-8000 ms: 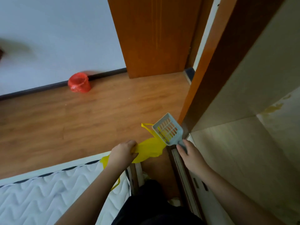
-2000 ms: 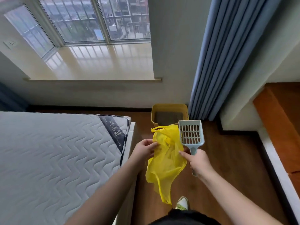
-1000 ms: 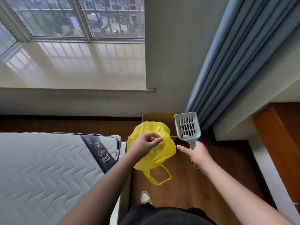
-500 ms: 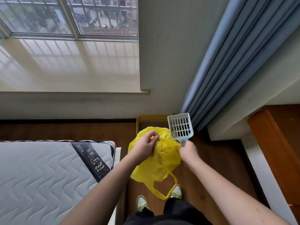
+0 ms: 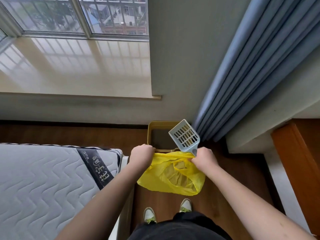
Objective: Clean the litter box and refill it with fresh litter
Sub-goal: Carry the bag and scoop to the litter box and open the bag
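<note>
A yellow litter box (image 5: 152, 125) with dark litter inside stands on the wood floor against the wall, below the window sill. I hold a yellow plastic bag (image 5: 166, 181) stretched wide between both hands, just in front of the box. My left hand (image 5: 141, 155) grips the bag's left rim. My right hand (image 5: 204, 158) grips the right rim together with the handle of a pale blue slotted litter scoop (image 5: 185, 137), whose blade points up over the box.
A quilted grey mattress (image 5: 43, 184) fills the left side, close to my left arm. Blue curtains (image 5: 251, 80) hang to the right of the box. An orange wooden frame (image 5: 294, 163) stands at the right. My shoes (image 5: 149, 215) are on the narrow floor strip.
I have stepped closer to the litter box. My hands have moved apart and pulled the bag's mouth wide; the scoop is now tilted to the left.
</note>
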Demonstrator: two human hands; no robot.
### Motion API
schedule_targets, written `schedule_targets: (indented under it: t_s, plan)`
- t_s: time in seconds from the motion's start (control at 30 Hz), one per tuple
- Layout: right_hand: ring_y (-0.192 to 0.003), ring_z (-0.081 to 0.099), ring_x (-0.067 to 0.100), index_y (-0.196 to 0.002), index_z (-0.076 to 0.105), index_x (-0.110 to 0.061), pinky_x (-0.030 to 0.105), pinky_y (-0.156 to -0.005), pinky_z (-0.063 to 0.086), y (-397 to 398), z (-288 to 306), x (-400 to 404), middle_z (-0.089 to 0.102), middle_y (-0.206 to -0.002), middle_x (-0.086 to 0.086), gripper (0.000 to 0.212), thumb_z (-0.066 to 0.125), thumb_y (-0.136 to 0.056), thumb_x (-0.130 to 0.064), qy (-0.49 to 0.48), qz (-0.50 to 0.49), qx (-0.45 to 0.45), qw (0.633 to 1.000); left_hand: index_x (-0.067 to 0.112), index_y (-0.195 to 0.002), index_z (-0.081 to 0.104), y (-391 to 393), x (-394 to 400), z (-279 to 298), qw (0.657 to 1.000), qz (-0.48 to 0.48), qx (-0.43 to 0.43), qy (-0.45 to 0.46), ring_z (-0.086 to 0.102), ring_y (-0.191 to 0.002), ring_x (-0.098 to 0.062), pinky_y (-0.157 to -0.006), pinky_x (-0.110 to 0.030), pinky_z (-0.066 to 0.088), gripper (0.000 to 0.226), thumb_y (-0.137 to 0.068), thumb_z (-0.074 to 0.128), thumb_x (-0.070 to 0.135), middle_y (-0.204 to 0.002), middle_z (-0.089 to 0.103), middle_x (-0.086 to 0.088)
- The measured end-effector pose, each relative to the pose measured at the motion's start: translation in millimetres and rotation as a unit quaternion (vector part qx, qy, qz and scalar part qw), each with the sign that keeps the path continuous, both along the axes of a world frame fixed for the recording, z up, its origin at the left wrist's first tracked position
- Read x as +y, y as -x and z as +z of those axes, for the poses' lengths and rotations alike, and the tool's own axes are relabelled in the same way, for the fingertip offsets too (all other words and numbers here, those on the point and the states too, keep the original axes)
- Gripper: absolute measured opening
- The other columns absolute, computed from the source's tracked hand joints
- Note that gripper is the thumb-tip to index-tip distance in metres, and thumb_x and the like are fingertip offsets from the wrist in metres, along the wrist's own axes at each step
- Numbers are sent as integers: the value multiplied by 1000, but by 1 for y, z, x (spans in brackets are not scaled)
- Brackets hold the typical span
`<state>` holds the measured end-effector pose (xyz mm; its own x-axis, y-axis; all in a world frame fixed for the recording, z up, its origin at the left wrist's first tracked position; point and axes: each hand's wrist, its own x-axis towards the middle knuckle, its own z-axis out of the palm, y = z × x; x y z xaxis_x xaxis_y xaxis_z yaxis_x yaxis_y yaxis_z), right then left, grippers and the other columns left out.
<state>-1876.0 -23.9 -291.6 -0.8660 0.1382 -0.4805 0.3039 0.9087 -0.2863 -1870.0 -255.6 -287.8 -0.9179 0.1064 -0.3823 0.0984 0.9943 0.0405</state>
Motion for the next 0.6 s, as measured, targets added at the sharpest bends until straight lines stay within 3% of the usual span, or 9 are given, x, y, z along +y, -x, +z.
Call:
schedule_targets:
  t_s: [0.13,0.23,0.33,0.47,0.6]
  plan:
    - [-92,62,29,-90,65,-9,30,-69,44,9,0,23,63,-89,5,15,67,-84,-23,54,-16,-20,998,20,-120,60,5,-7,-15,985,120,-71,-101,59,-102,-25,-87,-36,50,29,-94,49,16,-115,57,-5]
    - [-87,63,28,-86,67,-10,34,-73,50,12,-6,35,68,-87,5,12,61,-85,-20,117,-20,-32,992,17,-112,56,4,-3,-18,911,282,-147,-263,55,-91,-19,-80,-33,50,22,-93,46,22,-99,57,-1]
    - [-88,63,21,-90,69,-19,33,-74,50,10,-8,37,69,-90,1,13,69,-84,-31,197,-42,-32,979,14,-113,52,3,5,-18,840,388,-171,-338,54,-93,-22,-92,-39,50,23,-95,44,27,-94,54,-4]
    - [-92,66,16,-107,67,-19,32,-79,54,9,-9,37,71,-99,-2,47,86,-67,-36,299,-81,-52,949,14,-117,48,4,12,-20,765,456,-181,-417,58,-99,-28,-91,-47,54,27,-97,45,32,-105,56,-10]
    - [-93,68,16,-108,67,-22,40,-85,56,17,-12,39,72,-100,-4,66,91,-52,-46,288,-64,-59,954,18,-127,55,6,5,-22,798,380,-174,-434,62,-101,-24,-92,-43,54,38,-95,54,39,-110,63,-5]
